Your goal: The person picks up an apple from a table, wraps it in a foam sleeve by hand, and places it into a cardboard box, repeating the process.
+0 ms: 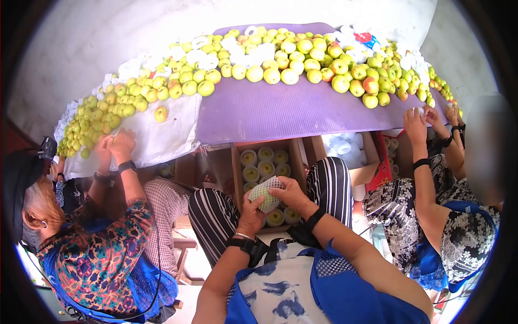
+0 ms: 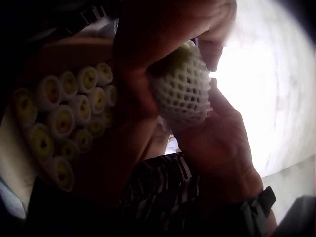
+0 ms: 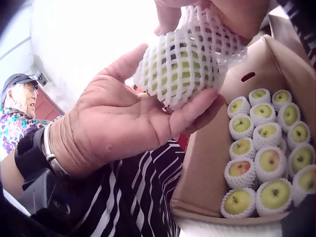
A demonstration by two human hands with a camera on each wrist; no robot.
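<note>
A green apple sits inside a white foam net sleeve (image 1: pixel 264 194), held between both hands over the box in front of me. My left hand (image 1: pixel 251 215) cradles the apple from below, thumb on one side and fingers curled round the other, as the right wrist view shows. My right hand (image 1: pixel 294 196) grips the sleeve's upper end, where the netting (image 3: pixel 202 22) reaches past the fruit. Green skin shows through the mesh. Beneath the hands, a cardboard box (image 3: pixel 197 190) contains rows of apples in white foam sleeves (image 3: pixel 275 195).
Loose green apples (image 1: pixel 288 76) lie heaped along a table with a purple mat (image 1: pixel 243 110). A box of white foam sleeves (image 1: pixel 345 148) stands right of my knees. People work at both sides, one in a patterned shirt (image 1: pixel 97 259) at left.
</note>
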